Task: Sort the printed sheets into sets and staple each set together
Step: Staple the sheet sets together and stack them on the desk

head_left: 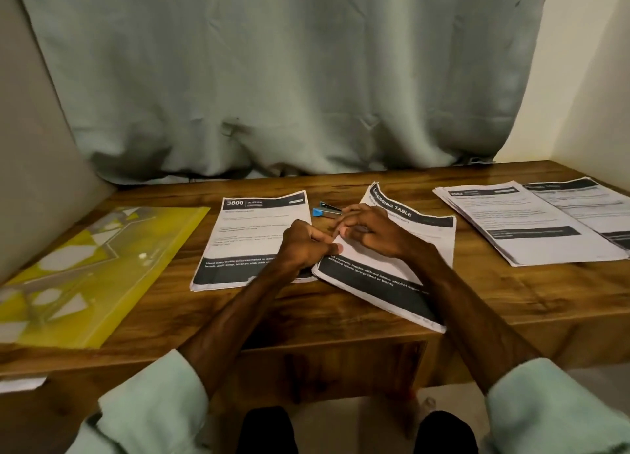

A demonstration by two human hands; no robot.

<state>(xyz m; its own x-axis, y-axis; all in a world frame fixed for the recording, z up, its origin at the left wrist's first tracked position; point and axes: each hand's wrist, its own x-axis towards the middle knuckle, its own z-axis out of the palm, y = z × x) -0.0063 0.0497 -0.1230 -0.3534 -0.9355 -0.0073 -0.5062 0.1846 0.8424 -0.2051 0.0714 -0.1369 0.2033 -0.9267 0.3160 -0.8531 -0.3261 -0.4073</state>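
Note:
Three groups of printed sheets lie on the wooden table [341, 320]. A "Kitchen" set [249, 235] lies left of centre. A "Dressing Table" set [392, 273] lies skewed at the centre, its top left corner curling up. My left hand [305, 245] pinches the left edge of this set between thumb and curled fingers. My right hand [371, 232] rests on the same set with its fingers bent over the paper. A small blue stapler [326, 210] lies on the table just beyond my hands, between the two sets.
A spread stack of printed sheets [531, 221] lies at the right. A yellow plastic folder [85, 269] lies at the left. A grey-green curtain [289, 78] hangs behind the table, with walls on both sides. The centre set overhangs the table's front edge.

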